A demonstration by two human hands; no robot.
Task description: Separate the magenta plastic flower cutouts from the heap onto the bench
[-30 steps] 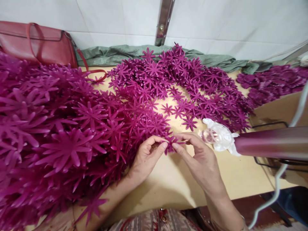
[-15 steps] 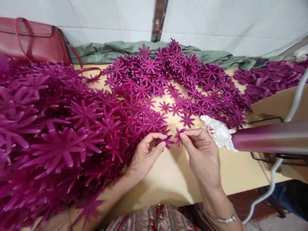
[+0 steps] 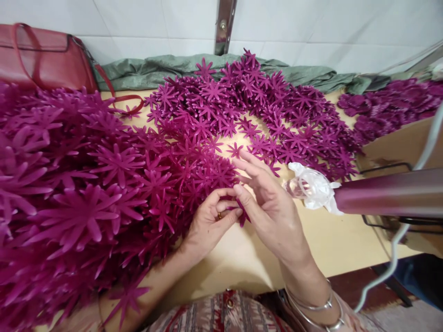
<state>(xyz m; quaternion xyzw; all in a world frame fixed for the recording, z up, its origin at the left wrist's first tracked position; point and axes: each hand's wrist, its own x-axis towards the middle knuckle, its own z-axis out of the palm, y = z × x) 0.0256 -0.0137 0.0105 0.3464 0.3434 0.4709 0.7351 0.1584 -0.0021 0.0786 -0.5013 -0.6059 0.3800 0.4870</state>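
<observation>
My left hand [image 3: 211, 221] pinches a small magenta flower piece [image 3: 242, 214] between thumb and forefinger at the edge of a big pile of large magenta petal flowers [image 3: 76, 193]. Just right of it is my right hand [image 3: 266, 203], fingers stretched out and apart, its thumb touching the same piece. My right fingertips reach toward loose small star flowers [image 3: 256, 147] scattered on the tan table [image 3: 339, 249].
A dark metallic tube with a clear plastic-wrapped tip [image 3: 311, 186] points in from the right, with a white cable [image 3: 398, 249] hanging by it. A red handbag [image 3: 44, 57] and green cloth [image 3: 155, 71] lie along the back wall. More purple petals [image 3: 391, 106] sit far right.
My right hand let go of its pinch, opened its fingers and moved up-left toward the loose flowers. My left hand kept its pinch on the small flower piece.
</observation>
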